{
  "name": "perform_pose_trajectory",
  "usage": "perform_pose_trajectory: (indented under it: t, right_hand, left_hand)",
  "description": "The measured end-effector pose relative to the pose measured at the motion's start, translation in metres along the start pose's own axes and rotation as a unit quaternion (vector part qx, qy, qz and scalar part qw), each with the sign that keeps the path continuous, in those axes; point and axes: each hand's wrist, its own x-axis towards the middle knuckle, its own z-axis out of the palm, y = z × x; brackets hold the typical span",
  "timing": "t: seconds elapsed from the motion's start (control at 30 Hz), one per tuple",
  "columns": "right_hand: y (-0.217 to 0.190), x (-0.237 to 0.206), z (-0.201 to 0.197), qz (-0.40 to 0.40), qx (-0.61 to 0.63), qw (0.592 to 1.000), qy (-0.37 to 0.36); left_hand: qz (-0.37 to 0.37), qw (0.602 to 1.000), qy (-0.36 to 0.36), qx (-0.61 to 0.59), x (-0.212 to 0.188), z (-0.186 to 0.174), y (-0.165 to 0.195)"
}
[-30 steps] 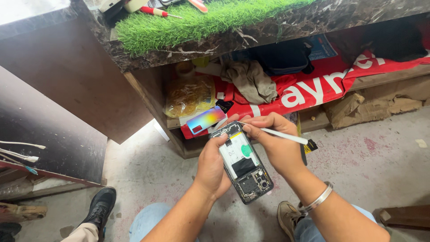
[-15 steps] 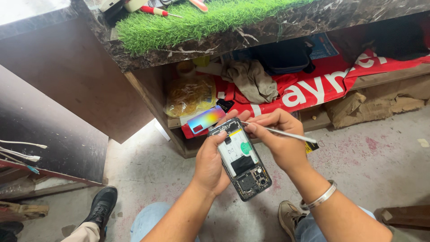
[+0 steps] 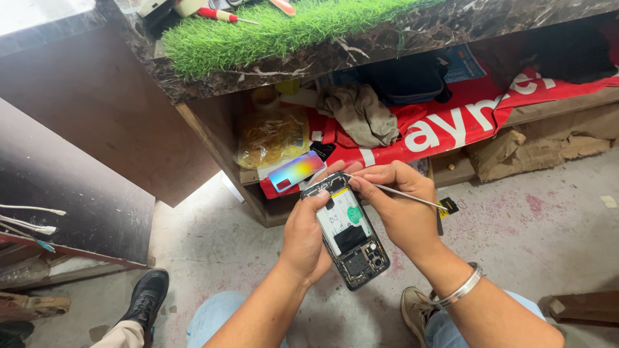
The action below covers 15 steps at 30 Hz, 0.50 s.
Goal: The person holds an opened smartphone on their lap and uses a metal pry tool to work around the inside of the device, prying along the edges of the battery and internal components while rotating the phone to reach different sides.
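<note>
An opened smartphone [image 3: 349, 233] with its back cover off shows a white battery and dark circuit boards. My left hand [image 3: 304, 240] grips it along its left edge, thumb resting near the top. My right hand [image 3: 398, 207] holds a thin metal tool [image 3: 401, 191] between thumb and fingers, its tip touching the phone's top edge. A silver bangle [image 3: 459, 291] circles my right wrist. An iridescent phone back cover [image 3: 296, 171] lies on the low shelf just behind the phone.
A dark marble counter [image 3: 412, 35] carries a green grass mat [image 3: 271, 29] with a red-handled screwdriver [image 3: 222, 15]. The shelf below holds a red banner [image 3: 464, 122], a crumpled cloth [image 3: 358, 115] and a yellow bag [image 3: 271, 135]. Another person's black shoe [image 3: 145, 298] is at the lower left.
My right hand has brought the tool's tip in from the phone's right side to its top edge. The phone has stayed nearly still in my left hand.
</note>
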Motion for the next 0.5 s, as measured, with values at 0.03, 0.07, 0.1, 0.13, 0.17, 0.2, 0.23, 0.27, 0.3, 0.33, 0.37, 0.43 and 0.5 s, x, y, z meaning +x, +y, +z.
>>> perform_pose_trajectory:
  t: [0.03, 0.07, 0.1, 0.13, 0.17, 0.2, 0.23, 0.27, 0.3, 0.33, 0.37, 0.43, 0.5]
  right_hand:
    - [0.001, 0.0, 0.0, -0.006, -0.001, 1.0, 0.001]
    - [0.003, -0.001, -0.001, -0.012, -0.001, 1.0, 0.002]
    - [0.004, -0.001, -0.002, -0.001, 0.008, 1.0, 0.004]
    - [0.006, -0.001, -0.003, 0.009, 0.016, 1.0, 0.006]
    - [0.008, -0.001, -0.004, 0.019, 0.024, 0.999, 0.007]
    - [0.009, 0.002, -0.007, 0.029, 0.06, 0.998, -0.004]
    - [0.011, 0.006, -0.011, 0.038, 0.096, 0.995, -0.017]
    - [0.012, 0.009, -0.013, 0.049, 0.131, 0.99, -0.029]
    - [0.013, 0.011, -0.014, 0.053, 0.146, 0.987, -0.037]
    - [0.014, 0.012, -0.015, 0.056, 0.159, 0.985, -0.044]
    - [0.014, 0.012, -0.016, 0.06, 0.173, 0.982, -0.052]
    - [0.012, 0.011, -0.017, 0.033, 0.127, 0.99, -0.058]
    - [0.009, 0.008, -0.015, 0.008, 0.076, 0.996, -0.053]
  left_hand:
    - [-0.002, 1.0, 0.001, -0.001, 0.0, 0.0, 0.0]
    - [-0.004, 1.0, 0.002, -0.001, 0.0, 0.001, -0.001]
    - [-0.006, 1.0, 0.002, -0.001, 0.0, 0.0, -0.002]
    - [-0.009, 1.0, 0.0, -0.006, 0.0, 0.0, -0.002]
    - [-0.011, 1.0, -0.002, -0.011, 0.0, -0.001, -0.001]
    - [-0.013, 1.0, -0.003, -0.015, 0.0, -0.002, 0.0]
    - [-0.01, 1.0, -0.015, -0.02, 0.0, -0.002, 0.0]
    - [-0.006, 0.999, -0.026, -0.024, 0.0, -0.003, 0.0]
    - [-0.003, 0.999, -0.038, -0.028, -0.001, -0.003, 0.001]
    - [0.001, 0.999, -0.037, -0.026, -0.001, -0.003, 0.001]
    - [0.005, 0.999, -0.035, -0.025, 0.0, -0.003, 0.001]
    - [0.011, 0.999, -0.032, -0.027, 0.0, -0.002, 0.002]
    - [0.013, 0.999, -0.026, -0.032, 0.0, -0.001, 0.004]
